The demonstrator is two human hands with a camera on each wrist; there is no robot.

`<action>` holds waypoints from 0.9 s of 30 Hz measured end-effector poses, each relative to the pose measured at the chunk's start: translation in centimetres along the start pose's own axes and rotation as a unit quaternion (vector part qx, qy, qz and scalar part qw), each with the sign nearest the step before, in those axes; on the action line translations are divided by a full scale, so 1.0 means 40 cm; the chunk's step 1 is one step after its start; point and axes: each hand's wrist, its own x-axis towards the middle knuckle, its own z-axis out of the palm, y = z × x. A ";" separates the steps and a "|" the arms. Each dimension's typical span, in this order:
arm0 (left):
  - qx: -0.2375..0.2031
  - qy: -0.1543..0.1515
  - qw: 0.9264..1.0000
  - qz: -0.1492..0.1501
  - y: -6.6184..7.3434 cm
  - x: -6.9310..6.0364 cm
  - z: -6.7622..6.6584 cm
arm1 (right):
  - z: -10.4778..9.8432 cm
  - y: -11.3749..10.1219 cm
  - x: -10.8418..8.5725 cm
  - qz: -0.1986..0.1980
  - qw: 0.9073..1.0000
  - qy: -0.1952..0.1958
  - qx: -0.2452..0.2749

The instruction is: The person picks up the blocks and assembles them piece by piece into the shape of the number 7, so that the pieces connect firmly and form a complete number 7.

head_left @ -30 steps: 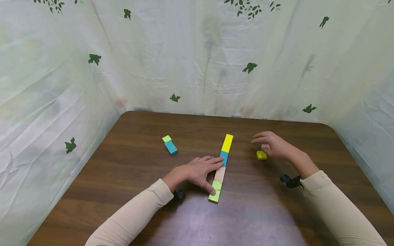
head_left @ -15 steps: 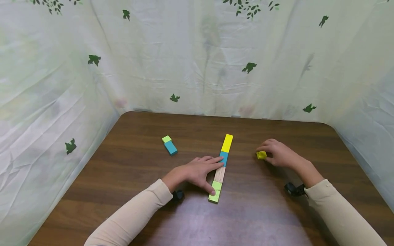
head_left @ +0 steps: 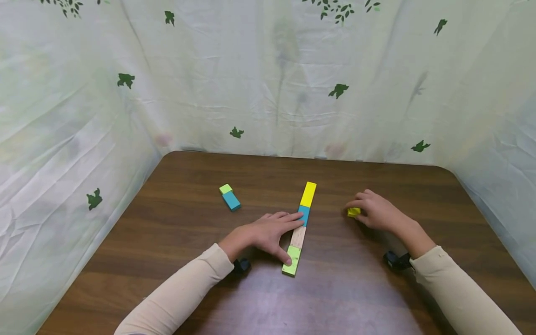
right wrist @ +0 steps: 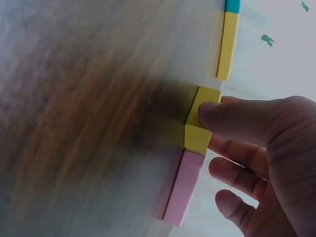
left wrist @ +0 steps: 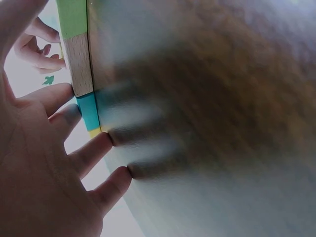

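Observation:
A row of flat blocks runs away from me in the head view: light green [head_left: 291, 261], bare wood [head_left: 298, 237], blue [head_left: 304, 215] and yellow [head_left: 308, 194]. My left hand [head_left: 268, 235] lies spread along its left side, with the thumb at the green block and fingertips at the blue one. To the right of the row, my right hand [head_left: 378, 211] pinches a small yellow block [right wrist: 197, 129] between thumb and fingers. A pink block [right wrist: 183, 187] lies against it in the right wrist view; the hand hides it in the head view.
At the left back of the brown table [head_left: 192, 167], a blue block [head_left: 231, 201] lies end to end with a small green block [head_left: 225, 189]. A pale cloth [head_left: 259, 83] with printed green birds hangs behind and beside the table.
My right hand has come down from above the yellow and pink blocks and taken hold of the yellow one, covering the pink one. My left hand has stayed at the row.

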 end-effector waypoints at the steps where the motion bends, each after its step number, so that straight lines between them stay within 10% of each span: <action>1: 0.002 0.000 1.000 0.000 -0.001 0.000 0.000 | -0.001 -0.002 0.001 0.002 1.000 -0.001 -0.003; 27: -0.013 0.005 1.000 0.004 -0.003 -0.001 0.003 | -0.013 -0.011 -0.007 0.024 0.990 -0.080 0.117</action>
